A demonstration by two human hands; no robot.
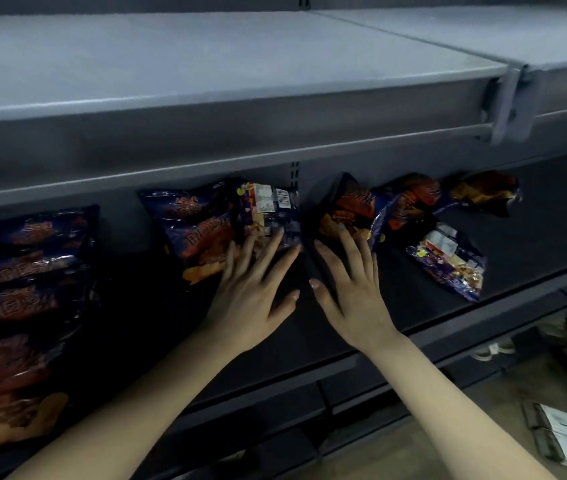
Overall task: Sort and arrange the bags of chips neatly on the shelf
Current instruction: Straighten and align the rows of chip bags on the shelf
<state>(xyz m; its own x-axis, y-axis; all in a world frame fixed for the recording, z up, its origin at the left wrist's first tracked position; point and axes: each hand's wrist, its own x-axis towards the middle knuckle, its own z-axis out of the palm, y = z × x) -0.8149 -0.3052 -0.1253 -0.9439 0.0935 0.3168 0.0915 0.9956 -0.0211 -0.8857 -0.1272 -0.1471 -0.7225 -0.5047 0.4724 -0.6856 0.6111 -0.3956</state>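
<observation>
Bags of chips beneath fingertips of left hand and right hand, both flat, splayed.

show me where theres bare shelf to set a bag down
Free: the whole upper shelf; on the lower shelf, the gap between the left row of bags and the middle bags, and the right end past the front right bag. Crowded: the back, where bags overlap ahead of the left hand and right hand.
</observation>
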